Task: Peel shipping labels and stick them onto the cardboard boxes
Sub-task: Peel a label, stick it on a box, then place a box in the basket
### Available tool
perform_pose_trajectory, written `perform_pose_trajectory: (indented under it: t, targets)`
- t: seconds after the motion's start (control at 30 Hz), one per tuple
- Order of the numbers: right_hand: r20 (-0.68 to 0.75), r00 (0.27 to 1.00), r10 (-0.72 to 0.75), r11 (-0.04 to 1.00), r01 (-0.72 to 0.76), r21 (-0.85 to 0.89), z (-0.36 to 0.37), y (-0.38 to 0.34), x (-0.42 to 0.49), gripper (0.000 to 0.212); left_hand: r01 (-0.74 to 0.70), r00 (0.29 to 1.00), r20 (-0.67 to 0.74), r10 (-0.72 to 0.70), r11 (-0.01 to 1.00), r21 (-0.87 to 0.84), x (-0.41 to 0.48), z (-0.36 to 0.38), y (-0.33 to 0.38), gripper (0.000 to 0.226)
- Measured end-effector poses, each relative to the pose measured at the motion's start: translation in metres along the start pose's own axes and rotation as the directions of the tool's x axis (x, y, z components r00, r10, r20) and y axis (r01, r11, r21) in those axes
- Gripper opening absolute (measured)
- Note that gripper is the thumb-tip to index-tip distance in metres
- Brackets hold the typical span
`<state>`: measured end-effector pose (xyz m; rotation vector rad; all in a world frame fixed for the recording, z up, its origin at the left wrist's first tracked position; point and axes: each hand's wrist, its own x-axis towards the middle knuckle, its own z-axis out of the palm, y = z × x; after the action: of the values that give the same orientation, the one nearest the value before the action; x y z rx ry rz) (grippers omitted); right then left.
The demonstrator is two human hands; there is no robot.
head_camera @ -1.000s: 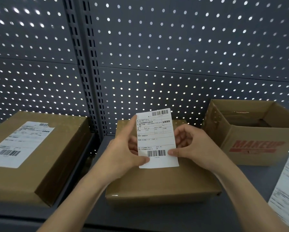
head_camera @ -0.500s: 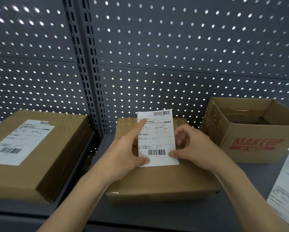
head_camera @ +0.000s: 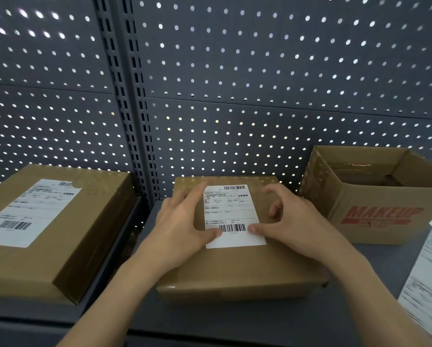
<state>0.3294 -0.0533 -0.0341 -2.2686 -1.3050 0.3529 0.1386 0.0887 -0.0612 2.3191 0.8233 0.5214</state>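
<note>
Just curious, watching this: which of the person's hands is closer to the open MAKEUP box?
The right hand. Its thumb presses the right edge of the label, just left of the MAKEUP box; the left hand presses the label's left side, farther away.

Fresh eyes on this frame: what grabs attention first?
The white shipping label lies on the middle cardboard box, the left hand and right hand each pressing a thumb beside its lower barcode. Behind, the dark pegboard wall glows with backlit holes. At right stands an open box printed MAKEUP in red.
</note>
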Motion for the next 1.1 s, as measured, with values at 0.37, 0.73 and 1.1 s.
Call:
perform_pose_trajectory:
  t: [0.37,0.73,1.1]
  targets:
    - [0.017,0.998,-0.068,0.991,0.070,-0.117,0.006,-0.001,0.026,0.069,0.037,0.998,-0.060,-0.027,0.983,0.182,0.024,0.005,-0.004,0.083]
    - [-0.001,0.998,-0.066,0.984,0.065,-0.163,0.012,0.002,0.068,0.057,0.091,0.992,-0.102,-0.070,0.972,0.216,0.055,0.008,-0.014,0.084]
    - [-0.051,0.994,-0.097,0.987,0.089,-0.135,0.016,0.013,0.102,0.037,0.117,0.985,-0.145,-0.090,0.976,0.185,0.084,0.009,-0.025,0.066]
